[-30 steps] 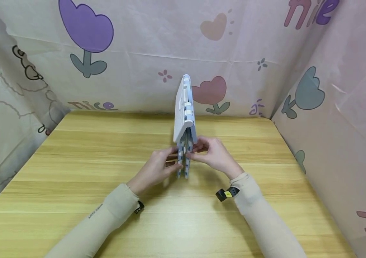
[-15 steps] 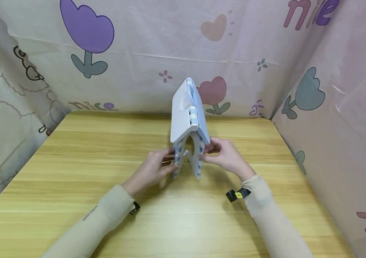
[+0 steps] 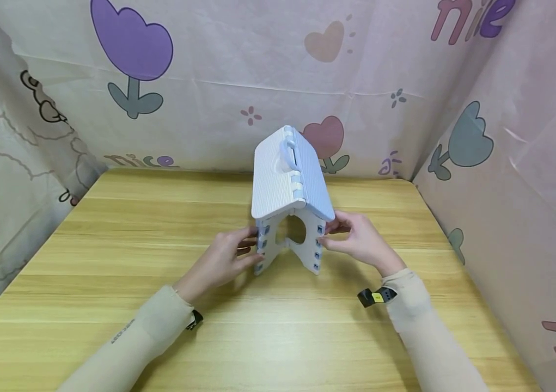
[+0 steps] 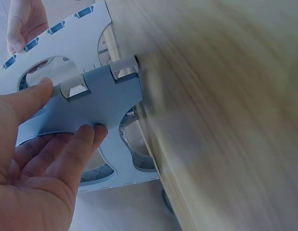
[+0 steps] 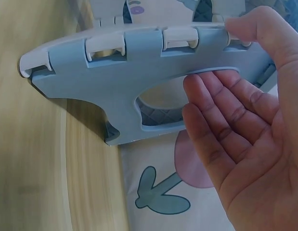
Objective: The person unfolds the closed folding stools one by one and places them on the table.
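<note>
A white and pale-blue folding step stool [image 3: 275, 177] stands upright on the table, partly unfolded, its hinged top peaked like a roof. A loop handle [image 3: 288, 156] lies along the ridge. My left hand [image 3: 216, 258] pinches the left leg panel, with the thumb at its hinged front edge and the fingers by the oval cutout. Opposite, my right hand [image 3: 363, 242] grips the right leg panel [image 5: 115, 86] in the same way, fingertips at its cutout. Between the legs, the folding white end panels [image 3: 302, 250] bend inward in a V.
The stool stands on a wood-grain table [image 3: 278, 337]. Behind it hangs a cloth [image 3: 219, 65] printed with tulips and hearts, which continues along both sides. A black and yellow strap [image 3: 377, 296] is on the right wrist.
My hands have moved apart, drawing the two leg panels outward. The stool has gone from nearly flat to a wide peaked shape, its ridge lower and the front opening broader.
</note>
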Demonstrator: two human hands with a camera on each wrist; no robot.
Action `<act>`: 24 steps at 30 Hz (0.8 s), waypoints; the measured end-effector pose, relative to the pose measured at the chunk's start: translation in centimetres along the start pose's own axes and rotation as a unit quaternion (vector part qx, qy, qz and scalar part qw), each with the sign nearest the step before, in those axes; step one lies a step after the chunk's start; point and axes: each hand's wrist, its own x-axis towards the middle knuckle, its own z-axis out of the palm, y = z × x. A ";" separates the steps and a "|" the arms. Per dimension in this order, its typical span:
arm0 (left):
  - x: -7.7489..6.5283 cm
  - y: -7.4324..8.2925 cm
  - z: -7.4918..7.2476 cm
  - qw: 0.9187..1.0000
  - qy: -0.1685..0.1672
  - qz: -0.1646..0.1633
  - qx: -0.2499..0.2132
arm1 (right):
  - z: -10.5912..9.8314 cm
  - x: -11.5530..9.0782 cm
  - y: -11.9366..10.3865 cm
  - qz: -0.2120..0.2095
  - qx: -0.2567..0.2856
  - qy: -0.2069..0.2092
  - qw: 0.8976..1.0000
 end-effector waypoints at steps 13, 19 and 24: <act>-0.2 -0.2 -0.2 1.000 -0.005 -0.007 0.022 | -0.5 -0.5 0.2 -0.013 -0.012 -0.005 1.000; -0.1 0.3 -2.1 0.997 0.010 0.032 0.065 | -2.1 -0.8 -0.2 -0.012 0.002 -0.013 1.000; 1.1 1.3 -5.6 0.996 0.055 0.044 0.059 | -4.2 -0.1 -1.0 -0.020 0.032 0.043 0.998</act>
